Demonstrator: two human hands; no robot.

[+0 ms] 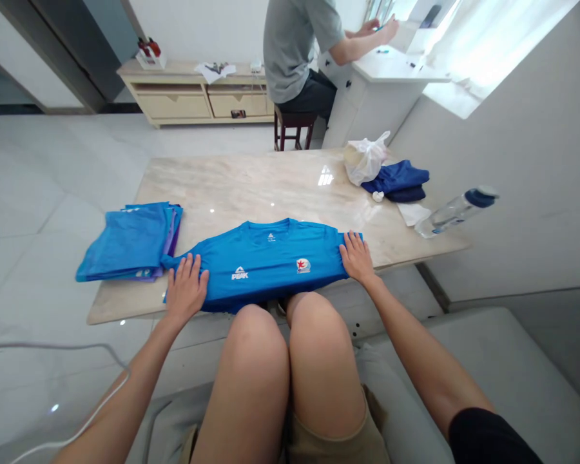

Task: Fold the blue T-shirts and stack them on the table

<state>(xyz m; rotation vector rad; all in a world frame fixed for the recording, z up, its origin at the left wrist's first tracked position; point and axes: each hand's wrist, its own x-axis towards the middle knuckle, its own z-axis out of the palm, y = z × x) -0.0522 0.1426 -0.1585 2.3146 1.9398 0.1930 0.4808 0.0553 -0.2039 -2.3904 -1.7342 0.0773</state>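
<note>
The left hand (186, 290) and right hand (356, 258) lie flat and open, fingers spread, pressing on opposite ends of a bright blue short-sleeved PEAK T-shirt (265, 270), neither clenched nor grasping. The shirt lies folded crosswise, collar away from the person, at the near edge of a beige marble tabletop (251, 187). Just left of the left hand sits a stack of folded blue and purple garments (128, 241). At the far end are a white plastic bag (365, 158), folded navy cloth (396, 180) and a clear plastic water bottle with a navy cap (457, 211)
</note>
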